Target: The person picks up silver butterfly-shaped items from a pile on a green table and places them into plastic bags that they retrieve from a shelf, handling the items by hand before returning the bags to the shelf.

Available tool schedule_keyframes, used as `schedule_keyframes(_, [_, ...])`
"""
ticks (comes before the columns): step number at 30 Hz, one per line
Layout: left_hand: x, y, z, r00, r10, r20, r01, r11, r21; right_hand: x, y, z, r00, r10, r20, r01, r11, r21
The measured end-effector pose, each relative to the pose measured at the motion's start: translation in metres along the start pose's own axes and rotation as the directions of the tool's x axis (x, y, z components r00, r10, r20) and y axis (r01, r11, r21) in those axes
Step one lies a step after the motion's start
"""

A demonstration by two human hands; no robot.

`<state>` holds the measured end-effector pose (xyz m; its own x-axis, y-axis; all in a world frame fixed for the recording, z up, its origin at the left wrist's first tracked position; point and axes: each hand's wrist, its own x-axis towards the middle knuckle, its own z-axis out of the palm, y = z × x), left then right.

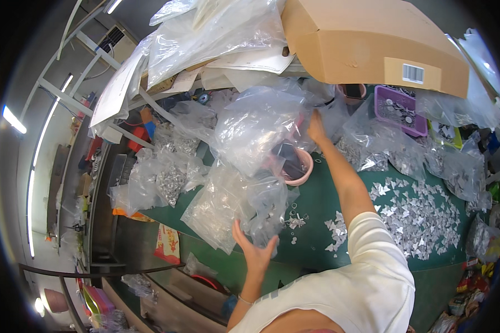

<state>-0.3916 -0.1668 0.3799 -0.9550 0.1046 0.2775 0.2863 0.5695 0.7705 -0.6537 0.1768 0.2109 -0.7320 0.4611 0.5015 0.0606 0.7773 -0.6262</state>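
Observation:
My left hand (254, 252) has its thumb and fingers spread apart, at the near edge of a clear plastic bag (216, 213) lying on the green table. Beyond it, a larger clear plastic bag (258, 119) bulges over the middle of the table. My right hand (315, 129) reaches far forward to that larger bag's right edge, its fingers bunched at the plastic and partly hidden. Between the hands stands a pink bowl (301, 176) with a dark item in it, partly covered by plastic. Small metal rings and pieces (295, 221) lie right of the nearer bag.
Many silvery triangular pieces (416, 219) spread over the green table (316, 261) at the right. Bags of metal parts (169, 180) sit at the left, and more (366, 147) at the right. A purple basket (380, 105) is behind; a cardboard box (372, 44) overhangs the back.

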Motion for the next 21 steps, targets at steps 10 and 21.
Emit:
schedule_keyframes(10, [-0.046,-0.014,-0.001,0.98,-0.197,-0.039,0.194,0.978,-0.074,0.036,-0.006,-0.025,0.971,0.023,0.239,0.095,0.878,-0.469])
schedule_keyframes(21, [-0.048,0.009,0.006,0.976,0.015,-0.218,-0.01,1.0,0.026,-0.071,-0.059,-0.189,0.865,0.433,0.253,-0.381,0.238,0.893])
